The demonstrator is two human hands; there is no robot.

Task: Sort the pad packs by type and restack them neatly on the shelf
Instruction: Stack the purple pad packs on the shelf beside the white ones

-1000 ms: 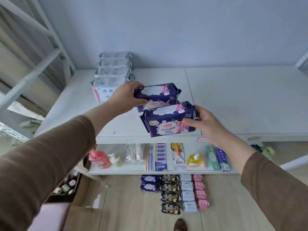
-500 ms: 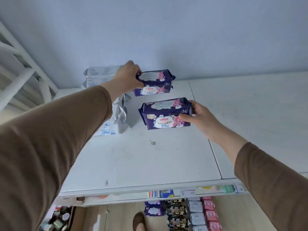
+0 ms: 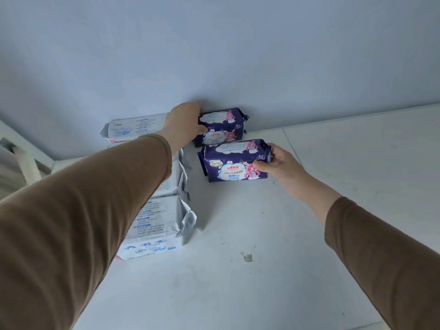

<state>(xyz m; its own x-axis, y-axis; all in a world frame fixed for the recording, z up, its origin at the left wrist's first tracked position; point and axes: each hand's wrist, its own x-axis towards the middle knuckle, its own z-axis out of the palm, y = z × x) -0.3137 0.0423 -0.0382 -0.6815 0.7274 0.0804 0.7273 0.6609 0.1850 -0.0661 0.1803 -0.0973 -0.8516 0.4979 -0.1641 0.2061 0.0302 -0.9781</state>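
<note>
My left hand (image 3: 184,122) grips a dark purple pad pack (image 3: 222,126) by its left end, right at the back of the white shelf top (image 3: 238,282) against the wall. Just in front of it my right hand (image 3: 278,163) holds a second, matching purple pack (image 3: 234,163) by its right end, low over the shelf; I cannot tell whether it touches the surface. To the left runs a row of white pad packs with blue print (image 3: 157,225), partly hidden behind my left sleeve.
The pale blue wall (image 3: 214,55) closes off the back of the shelf. A seam (image 3: 292,148) splits the top into two panels, and the right panel is bare. A small stain (image 3: 247,257) marks the surface. A white frame post (image 3: 26,163) stands at far left.
Both hands have carried the purple packs further back along the shelf top. The left pack now sits against the wall, and the right pack has come in just in front of it.
</note>
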